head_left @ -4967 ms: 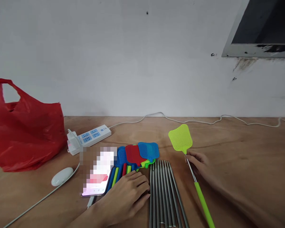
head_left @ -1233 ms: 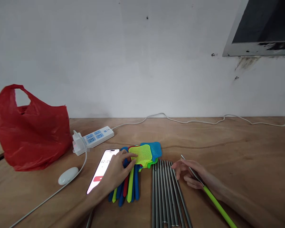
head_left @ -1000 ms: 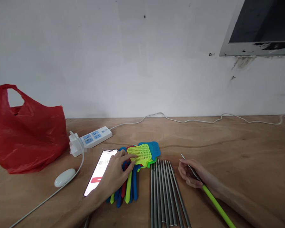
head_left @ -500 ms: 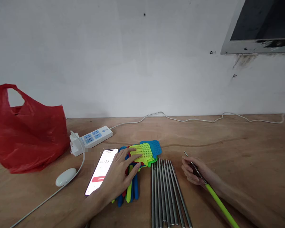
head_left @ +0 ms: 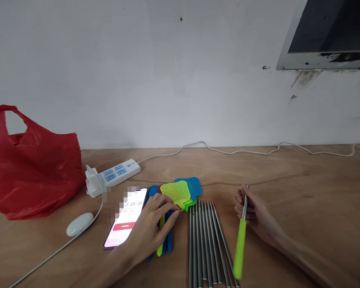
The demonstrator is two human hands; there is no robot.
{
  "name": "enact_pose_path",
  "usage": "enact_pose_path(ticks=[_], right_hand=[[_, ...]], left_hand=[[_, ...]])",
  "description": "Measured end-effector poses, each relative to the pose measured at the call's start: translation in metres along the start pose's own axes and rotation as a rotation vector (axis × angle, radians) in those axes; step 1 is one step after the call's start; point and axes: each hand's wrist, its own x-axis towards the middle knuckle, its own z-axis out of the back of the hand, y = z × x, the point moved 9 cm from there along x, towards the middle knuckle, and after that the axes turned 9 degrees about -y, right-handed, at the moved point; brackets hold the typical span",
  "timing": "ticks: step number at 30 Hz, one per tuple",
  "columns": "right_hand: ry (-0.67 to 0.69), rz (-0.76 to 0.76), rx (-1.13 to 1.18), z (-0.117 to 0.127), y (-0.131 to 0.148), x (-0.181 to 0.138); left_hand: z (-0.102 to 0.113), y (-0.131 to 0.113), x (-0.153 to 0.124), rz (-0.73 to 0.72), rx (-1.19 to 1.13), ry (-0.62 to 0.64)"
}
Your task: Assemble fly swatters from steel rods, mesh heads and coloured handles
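Note:
My left hand (head_left: pixel 156 222) rests over a pile of plastic fly swatter heads, its fingers bent and drawn together at the near edge of the yellow-green fly swatter head (head_left: pixel 174 192). Blue fly swatter heads (head_left: pixel 195 186) and a bit of red and green show around it. Below that hand lie blue and yellow-green handles (head_left: pixel 160 249), partly covered. On the right, my right hand (head_left: pixel 250 206) is closed round the metal rod of a fly swatter handle (head_left: pixel 240 248) with a lime-green grip, which points down toward me. Between the hands lies a row of several metal rods (head_left: pixel 208 244).
Left of my left hand lies a lit phone (head_left: pixel 124 227) showing a timer. Farther left are a white mouse-shaped object (head_left: pixel 79 224), a white power strip (head_left: pixel 120 173) and a red plastic bag (head_left: pixel 36 172). A white cable (head_left: pixel 228 152) runs along the wall.
My right hand has turned the lime-green handle from slanting right to nearly straight down. My left fingers have drawn back and curled in from their spread over the swatter heads.

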Motion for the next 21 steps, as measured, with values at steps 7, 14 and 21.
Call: enact_pose_path(ticks=[7,14,21], right_hand=[[0.143,0.029,-0.189,-0.017,-0.006,-0.01],[0.328,0.107,-0.464,-0.035,-0.021,-0.024],[0.393,0.919,-1.082,-0.057,0.013,-0.059]], left_hand=[[-0.011,-0.017,-0.007,0.041,-0.164,0.164],[-0.029,-0.022,-0.017,0.113,-0.195,0.358],[-0.036,-0.021,-0.024,0.079,-0.04,0.396]])
